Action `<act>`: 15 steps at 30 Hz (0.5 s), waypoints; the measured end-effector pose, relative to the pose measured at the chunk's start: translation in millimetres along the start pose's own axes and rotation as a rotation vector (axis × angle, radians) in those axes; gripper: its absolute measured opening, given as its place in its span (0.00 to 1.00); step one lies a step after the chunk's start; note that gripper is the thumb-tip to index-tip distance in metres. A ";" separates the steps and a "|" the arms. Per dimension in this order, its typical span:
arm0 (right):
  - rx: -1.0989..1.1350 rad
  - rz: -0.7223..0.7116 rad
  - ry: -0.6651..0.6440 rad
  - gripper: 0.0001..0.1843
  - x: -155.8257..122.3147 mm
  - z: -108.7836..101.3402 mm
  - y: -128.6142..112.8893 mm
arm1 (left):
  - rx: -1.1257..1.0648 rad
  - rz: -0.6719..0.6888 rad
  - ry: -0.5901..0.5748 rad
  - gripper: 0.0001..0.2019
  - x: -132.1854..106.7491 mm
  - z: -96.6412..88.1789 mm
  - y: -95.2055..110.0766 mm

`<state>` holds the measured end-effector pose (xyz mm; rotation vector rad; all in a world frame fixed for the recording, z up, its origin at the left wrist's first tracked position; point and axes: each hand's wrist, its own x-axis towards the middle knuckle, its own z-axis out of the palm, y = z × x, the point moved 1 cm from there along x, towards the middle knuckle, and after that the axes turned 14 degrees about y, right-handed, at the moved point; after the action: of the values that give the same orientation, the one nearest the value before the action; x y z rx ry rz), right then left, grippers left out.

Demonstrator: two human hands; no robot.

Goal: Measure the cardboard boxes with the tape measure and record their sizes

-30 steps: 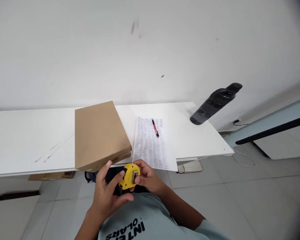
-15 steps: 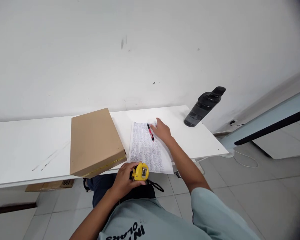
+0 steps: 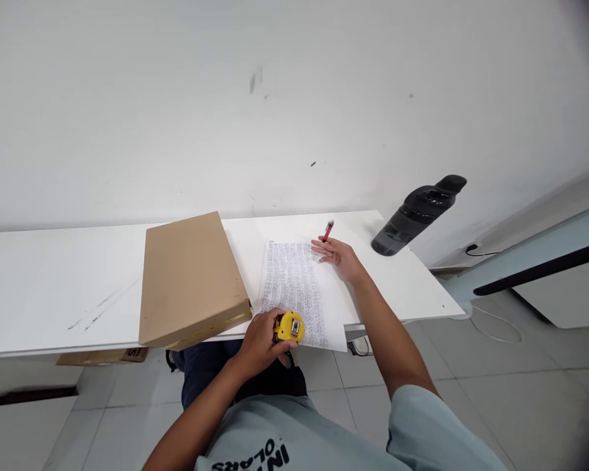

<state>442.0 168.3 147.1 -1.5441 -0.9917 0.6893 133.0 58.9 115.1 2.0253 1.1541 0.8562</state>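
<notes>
My left hand (image 3: 261, 338) is closed round a yellow tape measure (image 3: 289, 326) at the near edge of the white table (image 3: 59, 288), over the bottom of a sheet of paper covered in handwriting (image 3: 297, 291). My right hand (image 3: 339, 254) is at the sheet's far right corner and holds a red and black pen (image 3: 328, 230) lifted off the paper, tilted up. A flat brown cardboard box (image 3: 189, 278) lies left of the sheet.
A dark water bottle (image 3: 417, 212) stands at the table's far right by the white wall. A cable (image 3: 495, 314) runs over the tiled floor on the right. A cardboard piece (image 3: 103, 356) lies under the table.
My right hand let go of the tape measure, reached to the pen on the sheet and lifted it. My left hand carried the tape measure up to the table edge.
</notes>
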 end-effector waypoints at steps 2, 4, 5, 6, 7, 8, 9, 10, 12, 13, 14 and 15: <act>0.031 -0.007 0.070 0.24 -3.7 -3.1 8.4 | 0.014 -0.001 -0.013 0.32 1.7 -0.3 0.5; 0.023 -0.014 0.143 0.25 -8.7 -0.2 15.7 | 0.023 -0.002 -0.021 0.32 2.9 -0.6 0.8; 0.010 -0.015 0.167 0.26 -11.0 2.4 18.4 | 0.026 -0.005 -0.022 0.32 3.3 -0.8 1.0; -0.005 -0.015 0.177 0.27 -12.7 5.3 20.2 | 0.028 -0.009 -0.021 0.31 3.4 -1.0 1.2; -0.021 -0.015 0.173 0.29 -13.9 7.9 21.3 | 0.028 -0.015 -0.020 0.31 3.5 -1.1 1.5; -0.036 -0.017 0.159 0.30 -14.6 10.1 21.7 | 0.027 -0.023 -0.020 0.32 3.4 -1.1 1.7; -0.049 -0.021 0.142 0.30 -14.8 11.7 21.6 | 0.025 -0.030 -0.021 0.32 3.2 -1.0 1.8; -0.063 -0.026 0.129 0.29 -14.7 12.8 21.4 | 0.023 -0.035 -0.022 0.32 3.0 -0.8 1.8; -0.091 -0.033 0.132 0.25 -13.9 13.4 21.3 | 0.019 -0.037 -0.013 0.32 2.3 -0.3 1.4; -0.107 -0.033 0.144 0.24 -13.5 13.3 21.6 | 0.016 -0.034 -0.002 0.32 1.8 0.0 1.0; -0.124 -0.030 0.157 0.23 -13.1 13.1 22.3 | 0.013 -0.028 0.008 0.32 1.3 0.3 0.6; -0.139 -0.027 0.166 0.23 -13.0 13.0 23.1 | 0.008 -0.020 0.015 0.32 0.7 0.6 0.1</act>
<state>429.9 162.7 120.7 -1.6771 -0.9491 0.4730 133.8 59.4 115.1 2.0135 1.1867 0.8597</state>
